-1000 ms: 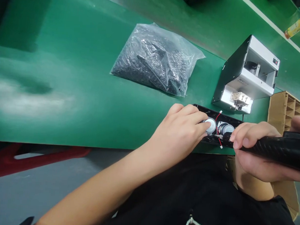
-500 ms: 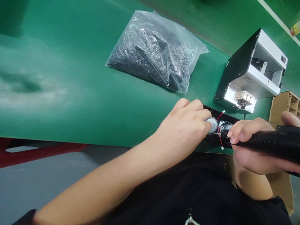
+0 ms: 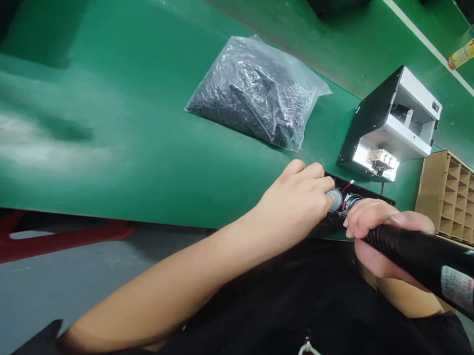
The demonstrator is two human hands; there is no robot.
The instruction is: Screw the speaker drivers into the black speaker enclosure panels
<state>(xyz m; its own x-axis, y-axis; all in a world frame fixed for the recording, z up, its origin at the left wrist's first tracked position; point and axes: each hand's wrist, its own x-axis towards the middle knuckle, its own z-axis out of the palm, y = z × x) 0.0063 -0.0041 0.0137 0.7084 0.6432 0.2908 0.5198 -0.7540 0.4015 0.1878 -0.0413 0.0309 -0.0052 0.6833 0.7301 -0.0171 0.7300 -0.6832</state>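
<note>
A long black housing (image 3: 373, 195) lies at the table's front edge, with a round grey speaker (image 3: 334, 200) and a second round metal-framed speaker (image 3: 351, 200) in it. A thin red wire (image 3: 346, 187) with a small white connector runs between them. My left hand (image 3: 299, 193) is closed over the housing's left end, fingertips beside the grey speaker. In my right hand (image 3: 376, 233) is a black electric screwdriver (image 3: 422, 259), a white label on its body. Its tip is hidden behind my fingers, low over the housing beside the second speaker.
Beyond my left hand lies a clear plastic bag (image 3: 260, 95) full of small dark pieces. A black and silver screw feeder machine (image 3: 394, 121) stands behind the housing. At the right is a cardboard divider box (image 3: 431, 186). A yellow can-like container (image 3: 472, 46) sits far right.
The screwdriver's rear end has swung down toward me, showing its label. My right hand has shifted left over the housing, and the lower white connector is now hidden. My left hand keeps its hold.
</note>
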